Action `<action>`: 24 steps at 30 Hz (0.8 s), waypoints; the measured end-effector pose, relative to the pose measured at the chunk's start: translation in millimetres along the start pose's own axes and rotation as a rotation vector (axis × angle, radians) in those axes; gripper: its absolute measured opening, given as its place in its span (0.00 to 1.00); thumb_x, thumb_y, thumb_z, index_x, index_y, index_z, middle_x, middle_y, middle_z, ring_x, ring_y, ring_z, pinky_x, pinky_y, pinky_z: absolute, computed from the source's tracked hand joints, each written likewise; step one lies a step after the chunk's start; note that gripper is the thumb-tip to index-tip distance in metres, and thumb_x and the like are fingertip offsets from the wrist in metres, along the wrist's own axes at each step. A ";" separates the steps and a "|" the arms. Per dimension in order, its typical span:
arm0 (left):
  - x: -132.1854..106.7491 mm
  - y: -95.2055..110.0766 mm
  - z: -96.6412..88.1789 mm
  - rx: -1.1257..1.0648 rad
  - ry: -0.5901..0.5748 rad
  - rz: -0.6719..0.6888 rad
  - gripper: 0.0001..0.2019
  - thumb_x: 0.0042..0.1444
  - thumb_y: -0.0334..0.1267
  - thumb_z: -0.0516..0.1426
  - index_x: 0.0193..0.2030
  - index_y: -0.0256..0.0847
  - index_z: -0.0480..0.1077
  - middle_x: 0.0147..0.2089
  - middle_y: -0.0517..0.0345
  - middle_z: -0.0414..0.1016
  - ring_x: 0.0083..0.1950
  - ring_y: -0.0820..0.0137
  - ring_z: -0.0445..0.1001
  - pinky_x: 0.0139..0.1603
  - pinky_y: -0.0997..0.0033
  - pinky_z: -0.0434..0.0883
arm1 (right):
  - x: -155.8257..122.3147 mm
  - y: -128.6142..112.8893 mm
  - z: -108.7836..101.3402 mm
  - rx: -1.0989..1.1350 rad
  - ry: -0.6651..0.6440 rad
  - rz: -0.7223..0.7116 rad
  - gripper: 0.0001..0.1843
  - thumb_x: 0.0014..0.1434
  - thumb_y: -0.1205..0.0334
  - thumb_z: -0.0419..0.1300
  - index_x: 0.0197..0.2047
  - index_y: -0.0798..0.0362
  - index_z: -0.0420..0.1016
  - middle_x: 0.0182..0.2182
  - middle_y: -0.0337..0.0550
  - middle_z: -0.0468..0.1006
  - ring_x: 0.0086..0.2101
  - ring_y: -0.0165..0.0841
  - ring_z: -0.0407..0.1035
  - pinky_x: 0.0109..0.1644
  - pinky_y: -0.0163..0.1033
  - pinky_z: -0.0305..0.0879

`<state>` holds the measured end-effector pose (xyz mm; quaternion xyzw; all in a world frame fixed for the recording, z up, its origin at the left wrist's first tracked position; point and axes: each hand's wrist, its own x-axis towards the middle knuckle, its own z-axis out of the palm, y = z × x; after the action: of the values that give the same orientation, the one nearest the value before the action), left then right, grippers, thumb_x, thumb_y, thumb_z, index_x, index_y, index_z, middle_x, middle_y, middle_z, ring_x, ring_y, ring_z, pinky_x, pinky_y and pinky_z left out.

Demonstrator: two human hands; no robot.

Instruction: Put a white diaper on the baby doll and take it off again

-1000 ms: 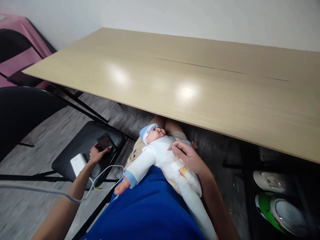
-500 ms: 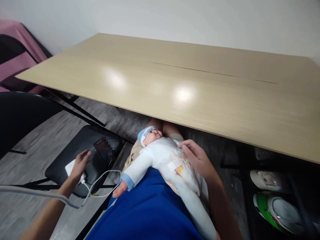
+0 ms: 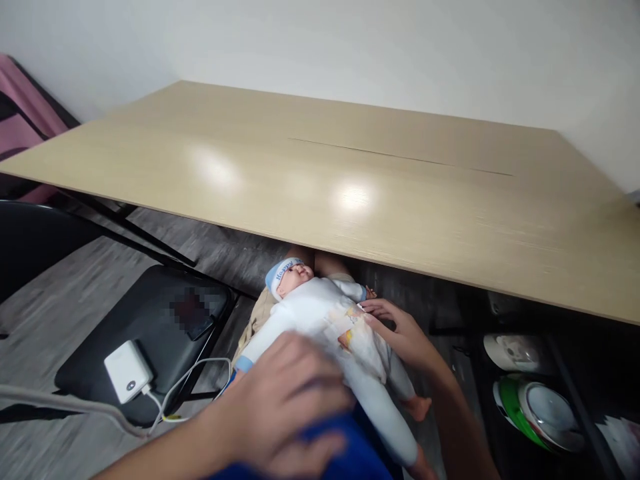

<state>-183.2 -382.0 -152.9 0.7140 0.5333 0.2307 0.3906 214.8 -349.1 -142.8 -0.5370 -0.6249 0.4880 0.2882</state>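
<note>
Open and flat, the right hand (image 3: 404,333) touched the doll (image 3: 320,315) (mid-frame). Blurred at lower centre, the left hand (image 3: 285,400) showed no readable grip.

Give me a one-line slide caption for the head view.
Baby doll on the person's lap at a wooden table, right hand touching its diaper, left hand blurred in front.

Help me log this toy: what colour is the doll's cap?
The cap is light blue with a white band, best seen in the head view.
</note>
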 end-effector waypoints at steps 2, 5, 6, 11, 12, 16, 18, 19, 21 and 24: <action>27.6 25.9 16.6 0.002 -0.073 0.116 0.20 0.71 0.57 0.64 0.63 0.53 0.79 0.64 0.47 0.80 0.68 0.46 0.75 0.65 0.46 0.76 | 7.0 6.0 0.4 0.027 0.002 0.017 0.22 0.67 0.42 0.70 0.56 0.46 0.84 0.49 0.48 0.88 0.47 0.44 0.80 0.58 0.55 0.77; 66.1 65.5 38.5 -0.008 -0.181 0.297 0.20 0.70 0.58 0.64 0.64 0.57 0.78 0.64 0.47 0.80 0.69 0.46 0.74 0.67 0.44 0.74 | 16.0 15.7 2.0 0.040 0.021 0.040 0.21 0.67 0.43 0.70 0.56 0.47 0.84 0.47 0.46 0.88 0.44 0.41 0.80 0.54 0.50 0.78; 75.6 75.8 43.4 -0.011 -0.217 0.351 0.19 0.71 0.57 0.63 0.65 0.58 0.77 0.65 0.48 0.79 0.69 0.47 0.74 0.68 0.43 0.73 | 18.8 18.6 2.9 0.033 0.033 0.044 0.20 0.67 0.44 0.70 0.55 0.47 0.84 0.47 0.46 0.88 0.44 0.40 0.80 0.53 0.49 0.78; 94.9 93.7 49.5 -0.052 -0.302 0.466 0.13 0.78 0.44 0.56 0.64 0.57 0.74 0.63 0.51 0.80 0.65 0.53 0.75 0.70 0.43 0.69 | 34.9 34.6 5.2 -0.011 0.043 -0.006 0.19 0.67 0.44 0.69 0.51 0.49 0.85 0.38 0.44 0.86 0.40 0.39 0.80 0.46 0.46 0.77; 95.4 92.8 49.1 -0.071 -0.294 0.462 0.11 0.78 0.43 0.56 0.62 0.55 0.74 0.61 0.51 0.80 0.63 0.54 0.75 0.69 0.44 0.70 | 38.7 39.1 3.8 -0.021 0.053 -0.020 0.19 0.67 0.43 0.69 0.50 0.49 0.85 0.36 0.43 0.86 0.39 0.39 0.80 0.45 0.45 0.77; 94.0 88.8 46.2 -0.126 -0.268 0.423 0.06 0.77 0.47 0.58 0.52 0.52 0.73 0.53 0.52 0.81 0.58 0.54 0.76 0.64 0.46 0.72 | 51.7 52.5 -10.9 -0.073 0.142 -0.032 0.21 0.67 0.39 0.67 0.44 0.50 0.83 0.35 0.45 0.85 0.36 0.40 0.78 0.45 0.48 0.76; 89.4 87.6 42.4 -0.151 -0.266 0.411 0.07 0.78 0.49 0.56 0.52 0.52 0.73 0.52 0.51 0.80 0.57 0.54 0.75 0.63 0.46 0.73 | 52.8 47.2 -18.0 -0.103 0.172 -0.048 0.20 0.68 0.40 0.67 0.46 0.49 0.83 0.41 0.48 0.86 0.41 0.42 0.79 0.51 0.52 0.77; 85.3 86.7 39.5 -0.173 -0.262 0.404 0.08 0.79 0.48 0.55 0.53 0.52 0.73 0.53 0.51 0.80 0.58 0.55 0.75 0.64 0.47 0.73 | 51.5 40.2 -19.4 -0.117 0.153 -0.076 0.19 0.69 0.42 0.67 0.49 0.48 0.84 0.46 0.50 0.86 0.45 0.43 0.79 0.56 0.53 0.76; 73.4 83.7 32.2 -0.248 -0.254 0.366 0.08 0.80 0.48 0.54 0.54 0.52 0.72 0.54 0.51 0.79 0.57 0.57 0.76 0.64 0.49 0.73 | 46.5 19.5 -16.3 -0.142 0.035 -0.172 0.18 0.73 0.46 0.65 0.59 0.45 0.84 0.59 0.50 0.83 0.57 0.44 0.77 0.67 0.55 0.71; 52.5 78.4 20.3 -0.356 -0.295 0.266 0.08 0.80 0.48 0.54 0.52 0.52 0.71 0.50 0.53 0.78 0.51 0.60 0.78 0.58 0.55 0.77 | 39.7 -13.2 -0.4 -0.159 -0.217 -0.317 0.21 0.77 0.50 0.62 0.69 0.42 0.79 0.70 0.48 0.76 0.69 0.44 0.69 0.77 0.56 0.61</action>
<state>-105.4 -348.8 -106.4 0.7238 0.3231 0.2636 0.5497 199.9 -310.4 -137.1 -0.3970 -0.7655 0.4408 0.2492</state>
